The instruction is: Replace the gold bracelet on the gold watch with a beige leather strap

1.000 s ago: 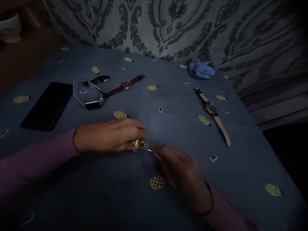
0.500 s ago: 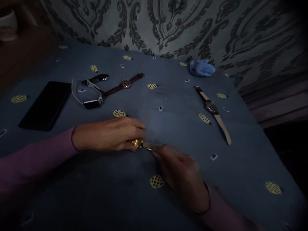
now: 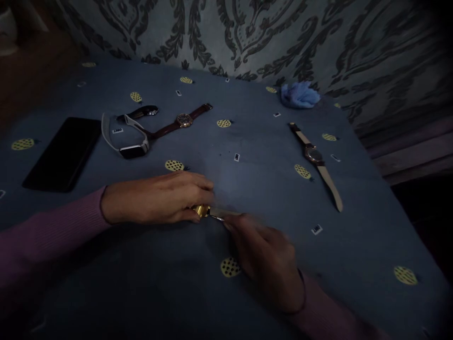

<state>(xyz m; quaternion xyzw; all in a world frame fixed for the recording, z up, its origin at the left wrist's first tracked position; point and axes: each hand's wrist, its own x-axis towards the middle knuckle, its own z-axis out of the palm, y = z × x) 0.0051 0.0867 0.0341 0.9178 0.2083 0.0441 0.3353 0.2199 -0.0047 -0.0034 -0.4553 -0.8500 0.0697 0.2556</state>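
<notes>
Close to the middle of the table, my left hand (image 3: pixel 163 198) is closed around a gold-coloured wristwatch (image 3: pixel 201 210). Only part of its case shows between the fingers; a pale strap runs from it toward the right. My right hand (image 3: pixel 265 255) pinches a thin metal tool (image 3: pixel 216 217), its tip at the joint of case and strap. The tool's handle is hidden in the fingers, so its exact kind does not show.
Left of centre lie a black phone (image 3: pixel 63 155), a smartwatch (image 3: pixel 132 151) with a pale band, a black-strapped watch (image 3: pixel 139 113) and a brown-strapped watch (image 3: pixel 184 120). Another watch (image 3: pixel 314 155) lies face down at right. A crumpled blue cloth (image 3: pixel 300 95) sits by the wall.
Both hands keep almost the same place and hold. The view has shifted slightly, and the right hand is a little blurred by motion.
</notes>
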